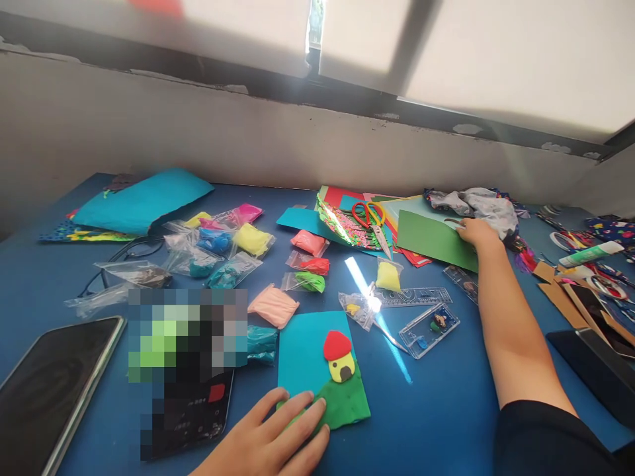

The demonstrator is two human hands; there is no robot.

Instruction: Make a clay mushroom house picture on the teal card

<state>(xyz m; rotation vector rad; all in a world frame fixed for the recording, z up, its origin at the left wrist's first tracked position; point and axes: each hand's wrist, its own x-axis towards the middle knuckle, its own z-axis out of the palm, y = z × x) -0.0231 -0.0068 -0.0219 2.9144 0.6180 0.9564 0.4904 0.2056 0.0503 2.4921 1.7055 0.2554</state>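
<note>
My left hand lies flat, fingers apart, on the lower left of a blue card. Green clay covers the card's lower part. Above it sits a small yellow clay shape with dark spots, topped by a rounded red clay piece. At the back right, my right hand reaches to the edge of a green paper sheet. Its fingers look closed near a small dark curved thing; what they hold is unclear. Grey-white bunched fabric lies just behind that hand.
Bagged clay packs spread across the blue table. Scissors rest on papers at the back. A clear ruler and a small clear case lie right of the card. Phones stand left; a glue stick is far right.
</note>
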